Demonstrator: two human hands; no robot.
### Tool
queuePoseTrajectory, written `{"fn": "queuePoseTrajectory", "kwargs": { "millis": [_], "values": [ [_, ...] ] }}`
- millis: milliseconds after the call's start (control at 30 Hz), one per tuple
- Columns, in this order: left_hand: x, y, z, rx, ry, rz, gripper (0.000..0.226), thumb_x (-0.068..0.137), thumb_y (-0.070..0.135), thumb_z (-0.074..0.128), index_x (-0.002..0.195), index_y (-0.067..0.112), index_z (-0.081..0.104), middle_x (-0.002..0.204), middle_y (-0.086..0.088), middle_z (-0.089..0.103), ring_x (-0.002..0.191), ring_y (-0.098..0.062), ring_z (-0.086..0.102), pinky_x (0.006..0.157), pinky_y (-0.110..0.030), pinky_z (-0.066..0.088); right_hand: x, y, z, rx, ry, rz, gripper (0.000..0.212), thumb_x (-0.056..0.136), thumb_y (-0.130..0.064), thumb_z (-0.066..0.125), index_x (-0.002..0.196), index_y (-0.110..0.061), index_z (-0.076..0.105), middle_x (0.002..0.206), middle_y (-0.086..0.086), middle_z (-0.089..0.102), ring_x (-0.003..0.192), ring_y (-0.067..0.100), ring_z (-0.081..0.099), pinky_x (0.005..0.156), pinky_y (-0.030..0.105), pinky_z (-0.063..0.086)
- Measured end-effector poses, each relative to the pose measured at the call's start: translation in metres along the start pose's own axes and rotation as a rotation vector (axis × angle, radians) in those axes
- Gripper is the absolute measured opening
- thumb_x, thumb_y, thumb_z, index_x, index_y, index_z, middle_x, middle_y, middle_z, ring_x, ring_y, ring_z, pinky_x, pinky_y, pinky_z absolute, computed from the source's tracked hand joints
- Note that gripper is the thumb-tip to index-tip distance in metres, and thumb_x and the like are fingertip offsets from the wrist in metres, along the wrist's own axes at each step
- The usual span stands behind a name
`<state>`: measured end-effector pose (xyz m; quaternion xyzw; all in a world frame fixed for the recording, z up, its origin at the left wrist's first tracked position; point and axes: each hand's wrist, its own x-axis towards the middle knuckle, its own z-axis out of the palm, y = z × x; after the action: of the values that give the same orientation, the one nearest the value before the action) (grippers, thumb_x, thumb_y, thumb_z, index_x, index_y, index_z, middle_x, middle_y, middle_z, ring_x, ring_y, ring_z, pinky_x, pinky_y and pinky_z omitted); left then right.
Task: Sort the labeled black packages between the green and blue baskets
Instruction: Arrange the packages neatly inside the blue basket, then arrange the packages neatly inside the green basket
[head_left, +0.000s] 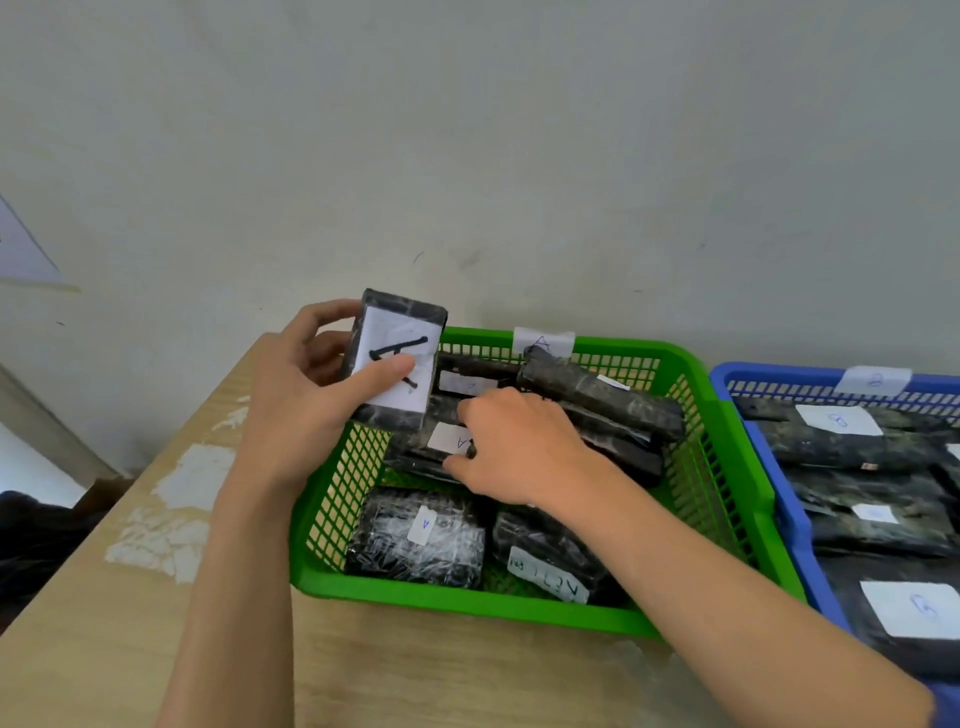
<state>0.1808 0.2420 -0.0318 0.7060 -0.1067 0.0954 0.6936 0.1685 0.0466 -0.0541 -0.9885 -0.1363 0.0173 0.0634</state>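
Pinched in my left hand (306, 395), thumb flat on the white label (384, 338), the held package (397, 358) hangs over the green basket's far-left corner. My right hand (519, 447) curls onto a piled package (447, 441) inside; I cannot tell if it grips. On the table (104, 649), the green basket (467, 603) sits just left of the blue basket (769, 467). I judge these packages light, stiff and film-slick: grasp across the edges, not the label.

**Colours and markings**

Green basket (519, 618), centre frame: bright green lattice mesh.
Blue basket (779, 514), right edge: blue, same mesh.
Packages (415, 551) in both: glossy black wrap, white labels.
Raised package (405, 332), left of centre: black, white label, bold black strokes.
Bench (104, 649): tan wood grain, pale worn patches.
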Motion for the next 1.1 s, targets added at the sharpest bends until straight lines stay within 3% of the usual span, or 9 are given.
{"fn": "queuePoseTrajectory", "kwargs": {
  "millis": [233,333,433,533,633,800,900,1000,1100],
  "values": [
    [0.0,-0.004,0.001,0.172,-0.08,0.056,0.057,0.067,0.051,0.085,0.12,0.041,0.069,0.104,0.012,0.075,0.092,-0.009,0.074,0.066,-0.017,0.057,0.0,0.001,-0.005,0.049,0.001,0.077,0.041,0.083,-0.055,0.069,0.066,-0.023,0.05,0.07,-0.005,0.05,0.06,0.015,0.046,0.048,0.03,0.03],
    [0.002,-0.006,0.001,0.209,-0.096,0.084,0.054,0.07,0.047,0.084,0.121,0.041,0.069,0.105,0.012,0.074,0.089,-0.009,0.074,0.064,-0.016,0.057,0.002,0.003,-0.008,0.085,0.005,0.086,0.04,0.079,-0.054,0.071,0.073,-0.019,0.055,0.067,-0.005,0.051,0.059,0.015,0.046,0.047,0.028,0.026],
    [0.003,-0.008,0.001,0.246,-0.115,0.076,0.052,0.071,0.049,0.083,0.12,0.045,0.068,0.107,0.018,0.073,0.094,-0.006,0.073,0.068,-0.018,0.058,0.006,0.01,-0.013,0.196,0.013,0.086,0.046,0.076,-0.053,0.074,0.109,-0.023,0.063,0.07,-0.005,0.056,0.062,0.014,0.051,0.048,0.028,0.032],
    [0.003,-0.007,0.002,0.296,-0.151,0.075,0.046,0.075,0.046,0.081,0.119,0.045,0.067,0.107,0.023,0.073,0.097,0.0,0.071,0.073,-0.014,0.056,0.01,0.022,-0.018,0.263,0.002,0.111,0.042,0.078,-0.052,0.077,0.095,-0.019,0.057,0.079,-0.001,0.061,0.071,0.021,0.061,0.055,0.033,0.045],
    [0.006,-0.001,0.001,0.346,-0.205,0.036,0.042,0.081,0.042,0.079,0.12,0.043,0.064,0.108,0.019,0.073,0.099,0.001,0.069,0.074,-0.019,0.058,0.01,0.037,-0.025,0.305,0.117,0.143,0.037,0.078,-0.053,0.077,0.093,-0.024,0.059,0.08,-0.003,0.062,0.071,0.017,0.059,0.055,0.033,0.042],
    [0.018,0.018,0.003,0.631,-0.476,-0.016,0.04,0.086,0.045,0.075,0.123,0.044,0.058,0.12,0.016,0.067,0.106,0.003,0.062,0.085,-0.031,0.055,0.004,0.055,-0.036,0.376,0.24,0.168,0.038,0.078,-0.057,0.077,0.096,-0.026,0.063,0.078,-0.01,0.06,0.071,0.009,0.056,0.059,0.032,0.045],
    [0.022,0.025,0.012,0.707,-0.694,-0.061,0.041,0.089,0.039,0.075,0.126,0.036,0.059,0.123,0.018,0.066,0.114,0.005,0.059,0.084,-0.024,0.051,-0.001,0.064,-0.043,0.402,0.24,0.177,0.033,0.077,-0.056,0.08,0.089,-0.031,0.061,0.08,-0.017,0.057,0.073,-0.002,0.05,0.057,0.024,0.038],
    [0.021,0.026,0.024,0.84,-0.919,-0.076,0.033,0.093,0.031,0.073,0.124,0.027,0.062,0.115,0.009,0.071,0.105,-0.009,0.066,0.082,-0.028,0.053,-0.007,0.071,-0.051,0.427,0.21,0.189,0.029,0.077,-0.054,0.082,0.084,-0.033,0.063,0.08,-0.012,0.062,0.071,0.003,0.056,0.055,0.026,0.037],
    [0.021,0.026,0.031,0.904,-0.998,-0.07,0.031,0.095,0.028,0.071,0.125,0.023,0.063,0.115,0.006,0.069,0.104,-0.012,0.066,0.088,-0.029,0.052,-0.013,0.074,-0.059,0.434,0.115,0.194,0.034,0.076,-0.053,0.084,0.093,-0.028,0.069,0.084,-0.007,0.066,0.07,0.011,0.061,0.058,0.028,0.043]
  ]
}}
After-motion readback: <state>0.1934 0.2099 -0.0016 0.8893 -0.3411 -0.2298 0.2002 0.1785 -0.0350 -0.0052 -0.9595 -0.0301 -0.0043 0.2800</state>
